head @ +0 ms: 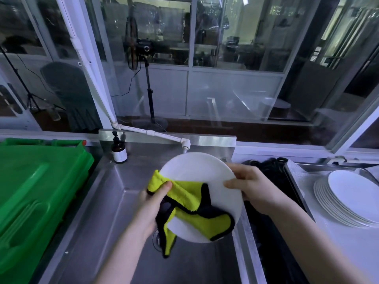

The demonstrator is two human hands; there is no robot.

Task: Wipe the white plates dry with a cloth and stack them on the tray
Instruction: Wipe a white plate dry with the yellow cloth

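Head view: plate [196,171] held tilted over the sink [114,201], face toward the camera, below the tap [185,144]. Right hand [252,185] grips the plate's right rim, thumb on the face, fingers curled behind. Left hand [151,206] pinches the cloth [184,193] with the thumb on top and presses it on the plate's lower left. The cloth is bunched, and one corner hangs off below the rim. The fingers under the cloth are hidden, so I probably can't say how much of the back they reach.

Stack [348,195] of white plates sits on the tray [301,181] at right, well apart from the held plate. Green crate [37,181] at left, bottle [119,151] at the sink's back corner.

Step in hand: wiping the face. To do it well:
- spread the cloth flatter so more of it meets the plate
- sweep from centre to rim, then turn the plate in the right hand to reach the upper half, which the cloth doesn't cover
- do the back and rim too
- hold the rim firmly, a wet plate may slip
- stay over the sink until dry, then carry it right to the stack
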